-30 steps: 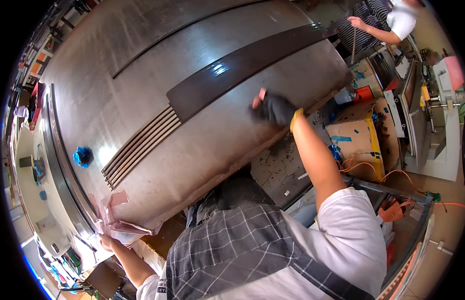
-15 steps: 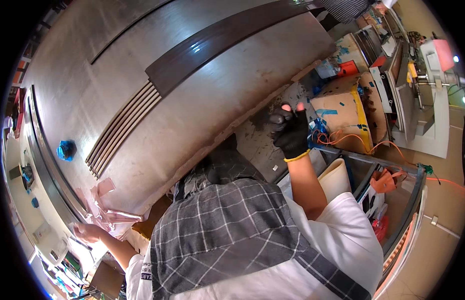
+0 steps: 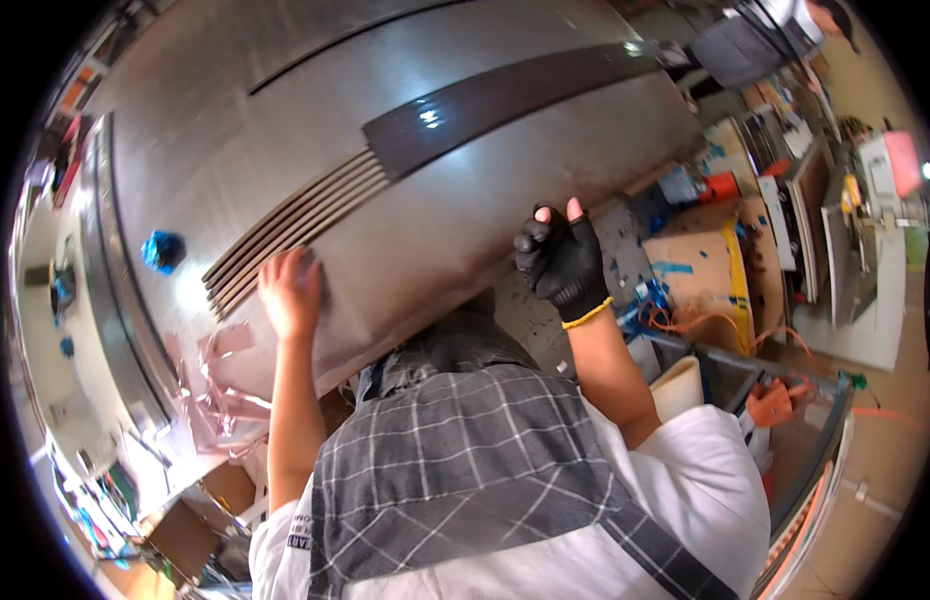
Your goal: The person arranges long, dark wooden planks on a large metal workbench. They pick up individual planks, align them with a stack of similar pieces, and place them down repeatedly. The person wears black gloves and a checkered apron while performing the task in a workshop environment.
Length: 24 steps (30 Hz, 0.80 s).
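Observation:
My left hand (image 3: 291,292) is bare, its fingers stretched out at the near edge of a row of several slim brown strips (image 3: 303,222). The fingertips look to meet the nearest strip; exact contact is hard to tell. The strips lie side by side on a grey metal worktable (image 3: 455,225), against the end of a long, glossy dark brown panel (image 3: 505,108). My right hand (image 3: 563,262) wears a black glove with a yellow cuff and two bare fingertips. It hovers by the table's near edge, fingers curled in; whatever they may hold is hidden.
A crumpled blue wad (image 3: 164,252) lies on the table's left, with pinkish clear film (image 3: 220,385) at the near left corner. Right of the table stand a cardboard box (image 3: 697,270) and a metal-framed cart (image 3: 800,470). Another person (image 3: 755,48) is at the far right.
My left hand has come up from beyond the table's near left corner to the strips. My right hand has shifted slightly left, still curled. The other person shows more fully.

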{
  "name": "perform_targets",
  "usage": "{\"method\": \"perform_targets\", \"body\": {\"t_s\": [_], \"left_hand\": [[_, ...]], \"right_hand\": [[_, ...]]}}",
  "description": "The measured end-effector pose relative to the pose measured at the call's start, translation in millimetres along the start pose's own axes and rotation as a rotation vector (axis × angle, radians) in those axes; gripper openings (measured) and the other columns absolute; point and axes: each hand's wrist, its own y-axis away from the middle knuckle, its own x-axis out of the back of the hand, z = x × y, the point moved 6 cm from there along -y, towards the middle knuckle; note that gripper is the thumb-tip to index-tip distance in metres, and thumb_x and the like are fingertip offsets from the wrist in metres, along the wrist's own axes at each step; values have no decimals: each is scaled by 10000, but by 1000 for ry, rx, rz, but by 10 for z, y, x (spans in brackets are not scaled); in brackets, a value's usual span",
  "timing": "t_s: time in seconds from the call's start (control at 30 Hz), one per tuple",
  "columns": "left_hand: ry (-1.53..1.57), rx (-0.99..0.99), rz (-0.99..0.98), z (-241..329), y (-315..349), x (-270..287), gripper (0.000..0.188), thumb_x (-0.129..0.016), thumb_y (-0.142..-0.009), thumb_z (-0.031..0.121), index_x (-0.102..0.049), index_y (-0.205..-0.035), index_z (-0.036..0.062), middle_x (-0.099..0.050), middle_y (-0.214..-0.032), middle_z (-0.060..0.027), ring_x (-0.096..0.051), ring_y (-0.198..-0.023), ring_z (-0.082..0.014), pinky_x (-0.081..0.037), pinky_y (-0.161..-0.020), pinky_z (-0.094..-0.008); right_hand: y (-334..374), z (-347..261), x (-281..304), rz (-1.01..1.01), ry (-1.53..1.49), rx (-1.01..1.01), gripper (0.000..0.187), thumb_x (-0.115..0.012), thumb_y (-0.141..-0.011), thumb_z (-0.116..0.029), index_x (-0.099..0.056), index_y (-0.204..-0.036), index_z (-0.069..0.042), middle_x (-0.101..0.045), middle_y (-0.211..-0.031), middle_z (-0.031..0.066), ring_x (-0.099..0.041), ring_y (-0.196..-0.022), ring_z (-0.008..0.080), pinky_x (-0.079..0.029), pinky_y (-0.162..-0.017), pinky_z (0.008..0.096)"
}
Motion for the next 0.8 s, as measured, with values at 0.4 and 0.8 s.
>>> {"method": "perform_targets", "body": {"t_s": [0.4,0.8], "left_hand": [[-2,151,113,-1,-135,-327,253,-712,-722,279,-583,-860,111,-550,-901,-49,-498,-902,-271,-378,-825,-404],[51,240,16,-276,649,98,257,-757,-675,247,-569,-751,90,-546,-793,-48,-506,-816,-259,-374,-764,-388]], "right_hand": [[-1058,950,-429,23,1681,206,269,-544,-848,-294,-562,-777,-35,-575,-724,167,-564,-668,313,-449,-637,369],[-391,416,-178,43,2018,770,207,-566,-839,-243,-561,-886,-42,-593,-838,141,-580,-797,323,-462,-718,386]]}}
